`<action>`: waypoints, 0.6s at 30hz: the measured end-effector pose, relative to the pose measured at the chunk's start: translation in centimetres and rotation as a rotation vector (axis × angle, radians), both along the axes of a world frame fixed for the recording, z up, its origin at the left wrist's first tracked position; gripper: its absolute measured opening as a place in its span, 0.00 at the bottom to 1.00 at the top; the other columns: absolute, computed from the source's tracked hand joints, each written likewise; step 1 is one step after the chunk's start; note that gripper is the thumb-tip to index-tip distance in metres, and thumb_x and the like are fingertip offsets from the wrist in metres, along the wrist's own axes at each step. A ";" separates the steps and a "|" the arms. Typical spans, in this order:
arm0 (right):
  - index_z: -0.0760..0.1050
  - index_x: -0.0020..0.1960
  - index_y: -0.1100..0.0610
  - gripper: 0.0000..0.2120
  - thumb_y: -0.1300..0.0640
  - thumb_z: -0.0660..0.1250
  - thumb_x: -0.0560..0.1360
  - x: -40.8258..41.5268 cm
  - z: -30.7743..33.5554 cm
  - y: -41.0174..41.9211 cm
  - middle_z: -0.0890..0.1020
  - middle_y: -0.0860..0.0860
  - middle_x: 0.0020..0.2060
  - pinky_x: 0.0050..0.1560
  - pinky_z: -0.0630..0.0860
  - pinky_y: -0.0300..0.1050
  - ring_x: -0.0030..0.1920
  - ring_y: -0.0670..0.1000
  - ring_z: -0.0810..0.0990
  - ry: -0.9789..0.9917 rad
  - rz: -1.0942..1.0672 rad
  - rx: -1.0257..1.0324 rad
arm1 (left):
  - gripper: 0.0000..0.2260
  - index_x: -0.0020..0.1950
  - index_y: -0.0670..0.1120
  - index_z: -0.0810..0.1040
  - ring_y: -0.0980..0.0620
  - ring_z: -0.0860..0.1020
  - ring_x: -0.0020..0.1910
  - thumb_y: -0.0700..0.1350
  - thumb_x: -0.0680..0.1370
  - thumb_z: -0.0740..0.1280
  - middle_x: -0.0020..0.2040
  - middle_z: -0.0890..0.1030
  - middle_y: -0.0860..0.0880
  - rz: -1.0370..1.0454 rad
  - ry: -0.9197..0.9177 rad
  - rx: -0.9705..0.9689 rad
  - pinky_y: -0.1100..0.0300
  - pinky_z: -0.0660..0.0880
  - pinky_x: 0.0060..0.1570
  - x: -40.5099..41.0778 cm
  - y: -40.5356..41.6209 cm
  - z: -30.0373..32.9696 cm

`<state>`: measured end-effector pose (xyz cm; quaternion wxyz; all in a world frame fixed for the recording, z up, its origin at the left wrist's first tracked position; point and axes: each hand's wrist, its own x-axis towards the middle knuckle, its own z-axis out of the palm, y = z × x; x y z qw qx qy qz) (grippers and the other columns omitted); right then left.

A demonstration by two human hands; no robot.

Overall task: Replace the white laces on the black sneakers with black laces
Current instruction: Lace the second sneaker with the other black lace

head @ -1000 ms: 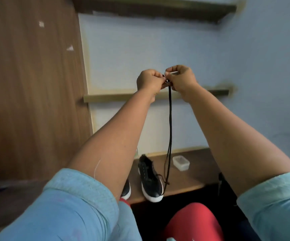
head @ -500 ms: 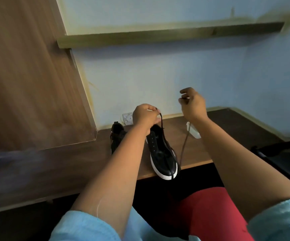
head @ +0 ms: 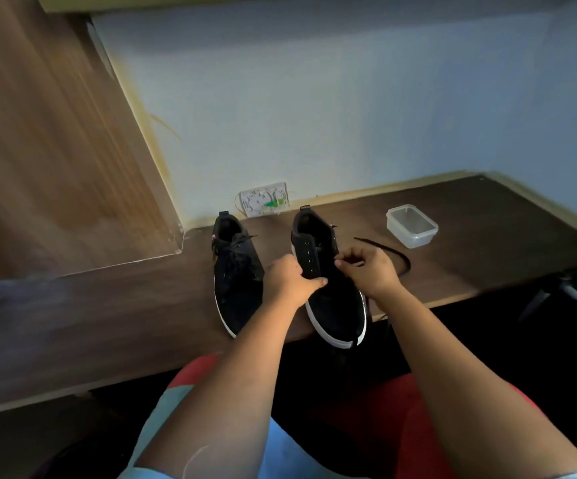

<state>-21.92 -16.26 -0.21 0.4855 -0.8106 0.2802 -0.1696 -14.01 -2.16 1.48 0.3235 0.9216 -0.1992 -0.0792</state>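
Note:
Two black sneakers with white soles stand on the dark wooden desk (head: 470, 271). The left sneaker (head: 237, 281) carries tied black laces. The right sneaker (head: 332, 305) has open eyelets showing along its upper. My left hand (head: 289, 280) grips the left side of that sneaker's eyelet flap. My right hand (head: 366, 267) pinches the black lace (head: 397, 255) at the shoe's right side; the lace curls away over the desk behind the hand and another stretch hangs off the front edge. No white lace is in view.
A clear plastic container (head: 411, 225) sits on the desk to the right of the shoes. A white wall socket (head: 264, 203) is set low on the blue wall behind them. A wooden panel (head: 55, 150) rises at the left. My red-clad lap is below the desk edge.
Both hands came down from high in the air, where they held the lace ends together, to the right sneaker. The view tilted down toward the desk.

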 end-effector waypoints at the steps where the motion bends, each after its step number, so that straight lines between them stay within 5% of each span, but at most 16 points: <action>1: 0.81 0.42 0.50 0.02 0.56 0.72 0.73 0.0 0.0 0.2 0.82 0.46 0.37 0.44 0.73 0.37 0.40 0.45 0.79 0.006 0.021 -0.061 | 0.17 0.43 0.45 0.75 0.52 0.73 0.39 0.54 0.68 0.77 0.39 0.74 0.51 -0.004 -0.013 0.014 0.59 0.68 0.35 -0.2 -0.1 0.0; 4: 0.84 0.48 0.53 0.04 0.56 0.72 0.74 -0.1 -0.2 1.5 0.84 0.48 0.42 0.46 0.69 0.33 0.44 0.44 0.79 0.018 0.091 -0.204 | 0.12 0.33 0.45 0.74 0.52 0.71 0.29 0.48 0.70 0.73 0.29 0.72 0.49 -0.009 0.038 -0.013 0.61 0.65 0.27 -0.3 -0.6 -0.3; 6: 0.83 0.53 0.56 0.08 0.59 0.69 0.75 0.1 -0.7 2.2 0.84 0.51 0.48 0.47 0.65 0.30 0.49 0.48 0.80 0.049 0.125 -0.314 | 0.08 0.32 0.44 0.74 0.49 0.74 0.31 0.40 0.70 0.71 0.30 0.72 0.45 0.073 0.211 -0.187 0.62 0.72 0.33 0.3 -0.4 -0.6; 8: 0.82 0.56 0.58 0.12 0.64 0.65 0.76 0.5 -1.1 3.0 0.83 0.56 0.52 0.48 0.63 0.29 0.53 0.54 0.80 0.041 0.156 -0.383 | 0.07 0.36 0.41 0.76 0.46 0.77 0.38 0.32 0.72 0.69 0.35 0.75 0.43 0.161 0.455 -0.400 0.54 0.78 0.43 1.0 0.1 -0.8; 11: 0.82 0.56 0.60 0.13 0.68 0.64 0.75 0.8 -1.1 4.1 0.83 0.56 0.51 0.51 0.67 0.30 0.52 0.54 0.81 -0.030 0.157 -0.371 | 0.07 0.49 0.36 0.77 0.43 0.78 0.47 0.27 0.75 0.66 0.42 0.77 0.41 0.204 0.711 -0.578 0.55 0.77 0.48 1.0 0.7 -0.4; 14: 0.81 0.52 0.58 0.10 0.67 0.67 0.73 1.0 -1.6 4.7 0.85 0.52 0.45 0.52 0.77 0.40 0.48 0.51 0.83 -0.067 0.129 -0.313 | 0.12 0.59 0.33 0.75 0.43 0.77 0.49 0.27 0.76 0.65 0.46 0.79 0.39 0.230 0.763 -0.627 0.53 0.76 0.49 0.6 1.0 -0.2; 18: 0.81 0.46 0.55 0.06 0.64 0.69 0.72 1.2 -1.9 4.7 0.84 0.51 0.41 0.47 0.78 0.47 0.43 0.52 0.82 -0.047 0.121 -0.343 | 0.13 0.59 0.31 0.75 0.43 0.78 0.51 0.26 0.75 0.66 0.52 0.77 0.36 0.263 0.772 -0.669 0.55 0.77 0.50 0.8 1.1 -0.3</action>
